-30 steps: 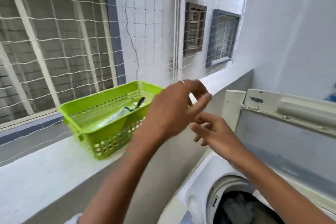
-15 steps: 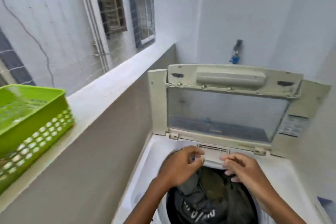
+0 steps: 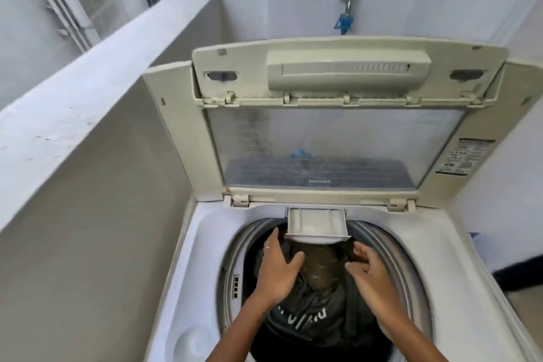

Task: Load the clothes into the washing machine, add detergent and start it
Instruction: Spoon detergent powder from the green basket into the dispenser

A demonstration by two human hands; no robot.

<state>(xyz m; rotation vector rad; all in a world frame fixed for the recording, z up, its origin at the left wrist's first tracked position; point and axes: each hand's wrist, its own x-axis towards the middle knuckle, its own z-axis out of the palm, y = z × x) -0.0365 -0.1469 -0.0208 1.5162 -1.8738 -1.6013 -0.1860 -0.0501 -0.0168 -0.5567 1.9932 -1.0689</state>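
A white top-loading washing machine [image 3: 458,267] stands below me with its lid [image 3: 332,138] folded up against the back wall. Dark clothes [image 3: 317,311], one with white lettering, fill the drum. At the drum's back rim a small grey detergent drawer [image 3: 317,225] is pulled out, with something white in it. My left hand [image 3: 279,267] hovers over the clothes just below and left of the drawer, fingers spread and holding nothing. My right hand [image 3: 367,270] hovers to the right, fingers loosely spread, also holding nothing.
A white parapet ledge [image 3: 73,103] runs along the left, over a grey wall [image 3: 97,214]. A tap with a blue fitting [image 3: 346,9] is on the wall behind the lid. A round white cap [image 3: 194,344] sits in the machine's front left corner.
My view swung from the green basket on the ledge down to the machine. Both hands dropped to the drawer, pulled it out, then let go and drew back over the clothes.
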